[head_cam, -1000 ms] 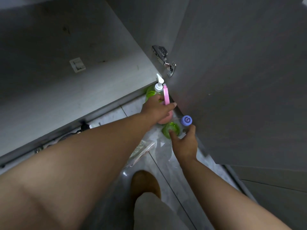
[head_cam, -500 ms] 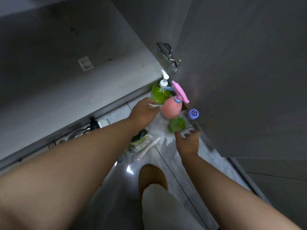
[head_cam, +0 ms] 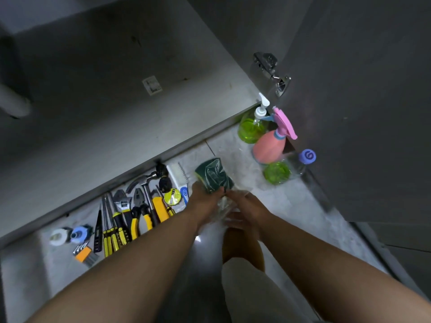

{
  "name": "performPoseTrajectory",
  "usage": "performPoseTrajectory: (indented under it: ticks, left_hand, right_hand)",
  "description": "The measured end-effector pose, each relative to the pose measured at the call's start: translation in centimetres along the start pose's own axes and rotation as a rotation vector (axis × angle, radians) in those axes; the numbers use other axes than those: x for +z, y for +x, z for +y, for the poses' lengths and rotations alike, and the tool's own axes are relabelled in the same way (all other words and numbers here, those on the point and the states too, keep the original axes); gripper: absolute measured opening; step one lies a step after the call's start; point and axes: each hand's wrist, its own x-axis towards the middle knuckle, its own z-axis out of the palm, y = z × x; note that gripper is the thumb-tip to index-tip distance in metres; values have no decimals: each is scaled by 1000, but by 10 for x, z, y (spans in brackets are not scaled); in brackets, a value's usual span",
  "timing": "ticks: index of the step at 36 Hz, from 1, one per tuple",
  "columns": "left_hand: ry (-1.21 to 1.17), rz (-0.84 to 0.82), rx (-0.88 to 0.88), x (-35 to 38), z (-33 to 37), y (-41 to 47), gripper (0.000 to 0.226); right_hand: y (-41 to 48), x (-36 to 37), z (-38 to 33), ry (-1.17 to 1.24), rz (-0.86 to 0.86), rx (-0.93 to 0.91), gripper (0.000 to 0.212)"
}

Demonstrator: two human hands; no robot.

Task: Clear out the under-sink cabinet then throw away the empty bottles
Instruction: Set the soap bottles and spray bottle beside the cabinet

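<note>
Four bottles stand on the tiled floor by the open cabinet door: a green pump bottle [head_cam: 250,130], a pink spray bottle [head_cam: 269,148], a clear bottle with green liquid [head_cam: 277,172] and a clear bottle with a blue cap [head_cam: 307,157]. Nearer to me, both hands meet on a clear plastic pack of green sponges [head_cam: 213,176]. My left hand [head_cam: 205,198] grips the pack just below the sponges. My right hand [head_cam: 247,207] pinches the loose clear plastic at its near end. The under-sink cabinet floor [head_cam: 116,117] is bare and dim.
Hand tools [head_cam: 137,213] lie in a row on the floor along the cabinet's front edge: hammer, pliers, wrench, screwdrivers, tape rolls, a white brush. The open door [head_cam: 354,113] with its hinge [head_cam: 272,71] stands at the right. My knee [head_cam: 242,248] is below the hands.
Both hands have drawn back from the bottles toward me and now hold the sponge pack. The pink spray bottle, let go, stands among the others. My view has tilted, showing the tools.
</note>
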Motion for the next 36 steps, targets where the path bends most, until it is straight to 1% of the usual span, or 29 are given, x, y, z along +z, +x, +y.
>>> performPoseTrajectory:
  ticks: [1, 4, 5, 8, 9, 13, 17, 21, 24, 27, 30, 31, 32, 33, 35, 36]
  left_hand:
    - [16, 9, 23, 3, 1, 2, 35]
    - [56, 41, 78, 12, 9, 14, 44]
    - [58, 40, 103, 14, 14, 17, 45]
    - [33, -42, 189, 21, 37, 31, 41]
    - [14, -83, 191, 23, 47, 35, 41]
    - [-108, -238, 77, 26, 82, 45, 37]
    - [-101, -258, 23, 24, 92, 48, 36]
    - [-74, -295, -6, 19, 85, 42, 35]
    - [-121, -328, -32, 14, 76, 38, 24]
    - [-96, -333, -9, 5, 67, 34, 31]
    - [-10, -292, -13, -14, 59, 24, 45]
    - [37, -274, -18, -24, 56, 19, 51]
    - [101, -252, -15, -35, 53, 14, 54]
    - [170, -231, -6, -47, 49, 8, 53]
    - [298, -179, 25, -73, 45, -4, 40]
    - [359, -150, 48, -87, 44, -13, 31]
  right_hand:
    - [0, 1, -2, 49, -12, -28, 19]
    - [8, 0, -11, 163, 12, -127, 17]
    - [11, 0, -16, 183, 35, -146, 15]
    - [24, -4, -34, 243, 122, -167, 29]
    - [28, -5, -41, 267, 147, -181, 30]
    - [41, -8, -72, 343, 239, -206, 22]
    - [56, -9, -82, 376, 334, -188, 30]
    - [58, -5, -77, 355, 373, -82, 32]
    - [59, -6, -74, 371, 393, -50, 44]
    - [52, -11, -72, 371, 393, -70, 62]
    - [37, -11, -62, 213, 422, 13, 87]
    - [33, -9, -56, 151, 439, 37, 90]
    - [28, -8, -50, 84, 447, 50, 86]
    - [23, -6, -44, 15, 424, 64, 74]
    - [12, -3, -33, -103, 281, 124, 38]
    - [7, 0, -29, -169, 196, 152, 26]
